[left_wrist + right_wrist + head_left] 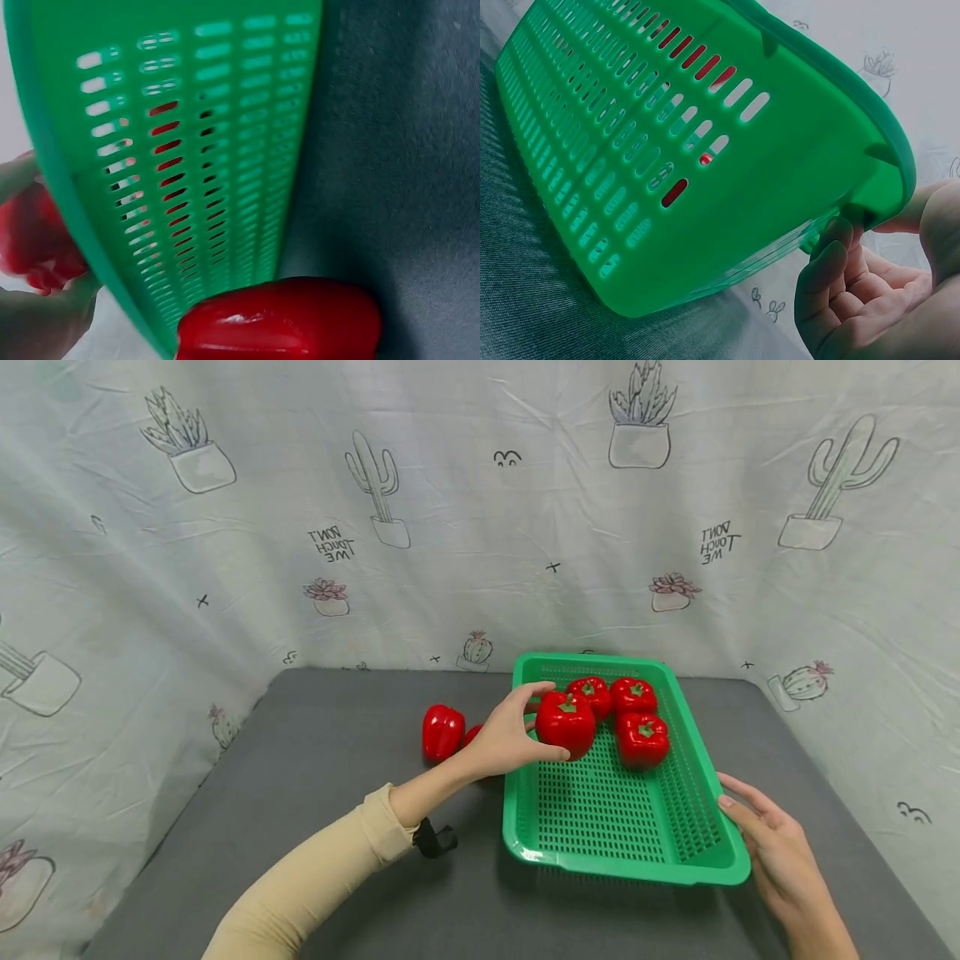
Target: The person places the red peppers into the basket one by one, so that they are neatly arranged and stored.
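Note:
My left hand (510,735) holds a red bell pepper (566,725) between thumb and fingers, above the left part of a green slotted basket (600,866). Inside the basket, toward its back right, sit three more red peppers, the nearest one (642,741) with its green stem up. At the basket's right side, my right hand (776,839) grips the rim, thumb over the edge; the right wrist view shows its fingers (829,266) curled beneath that rim. In the left wrist view, the held pepper (34,232) appears past the basket's wall.
Left of the basket a red pepper (442,733) lies on the grey tabletop (337,735). Another pepper (472,735) is mostly hidden behind my left hand. A black strap (437,839) shows by the left wrist. A white cactus-print curtain (465,527) stands behind the table.

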{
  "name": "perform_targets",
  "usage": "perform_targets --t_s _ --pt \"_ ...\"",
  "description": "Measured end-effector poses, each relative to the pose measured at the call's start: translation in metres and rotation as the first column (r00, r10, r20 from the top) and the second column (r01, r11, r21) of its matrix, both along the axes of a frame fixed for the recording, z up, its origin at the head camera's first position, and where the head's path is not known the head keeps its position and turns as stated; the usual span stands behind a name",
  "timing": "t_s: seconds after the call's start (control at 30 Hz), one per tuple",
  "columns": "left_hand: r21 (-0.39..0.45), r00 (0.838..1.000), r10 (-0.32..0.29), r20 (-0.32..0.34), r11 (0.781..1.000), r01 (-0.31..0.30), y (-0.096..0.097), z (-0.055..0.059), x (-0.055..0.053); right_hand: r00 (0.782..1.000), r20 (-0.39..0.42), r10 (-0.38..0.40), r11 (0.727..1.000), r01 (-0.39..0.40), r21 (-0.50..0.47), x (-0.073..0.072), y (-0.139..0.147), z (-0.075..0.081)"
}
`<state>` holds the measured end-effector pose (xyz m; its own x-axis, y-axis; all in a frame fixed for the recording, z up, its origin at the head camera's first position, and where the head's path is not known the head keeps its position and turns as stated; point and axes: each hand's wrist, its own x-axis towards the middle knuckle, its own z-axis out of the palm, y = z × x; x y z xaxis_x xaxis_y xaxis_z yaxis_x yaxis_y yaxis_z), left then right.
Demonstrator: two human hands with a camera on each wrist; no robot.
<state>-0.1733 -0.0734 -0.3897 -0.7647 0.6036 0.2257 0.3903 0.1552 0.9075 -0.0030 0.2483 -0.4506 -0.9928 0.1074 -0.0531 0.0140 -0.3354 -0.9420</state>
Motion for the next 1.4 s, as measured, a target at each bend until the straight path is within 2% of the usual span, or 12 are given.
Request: perform_targets --t_s 0.1,0.2,0.4,0.5,0.63,0.7,0.93,1.23,1.4 --pt "-0.082 1.0 0.014 -0.02 0.997 -0.015 0.01 -0.004 -0.006 1.0 -0.001 0.002 1.0 -0.002 -0.005 -0.001 0.0 0.0" --pt "-0.156 0.997 0.027 -0.073 0.987 -0.039 0.02 -0.008 -0.011 1.0 -0.004 0.008 1.0 -0.008 -0.007 -0.001 0.0 -0.001" --pt "-0.259 0.985 0.037 -0.168 0.963 -0.081 0.037 -0.013 -0.015 1.0 -0.001 0.004 1.0 -0.004 -0.002 -0.001 0.001 -0.001" --pt "-0.262 0.986 0.052 -0.158 0.961 -0.093 0.041 -0.014 -0.014 1.0 -0.005 0.006 1.0 -0.006 -0.013 -0.001 0.0 -0.001" --pt "-0.246 0.987 0.104 -0.121 0.96 -0.131 0.044 -0.014 -0.015 1.0 0.001 0.0 1.0 0.0 -0.011 -0.001 0.0 0.001" --pt "-0.263 0.986 0.119 -0.118 0.954 -0.146 0.046 -0.015 -0.017 1.0 0.011 -0.013 1.0 0.013 0.002 -0.002 -0.001 0.002" --pt "-0.336 0.989 0.104 -0.1 0.933 -0.132 0.058 -0.02 -0.02 1.0 0.009 -0.006 0.999 0.006 -0.031 -0.001 -0.001 0.002" --pt "-0.415 0.99 0.072 -0.125 0.902 -0.118 0.074 -0.032 -0.018 1.0 0.002 -0.005 1.0 0.005 -0.021 0.001 -0.001 0.001" --pt "-0.404 0.99 0.091 -0.111 0.906 -0.129 0.074 -0.033 -0.016 1.0 0.006 -0.015 1.0 0.015 0.01 0.001 -0.002 0.002"
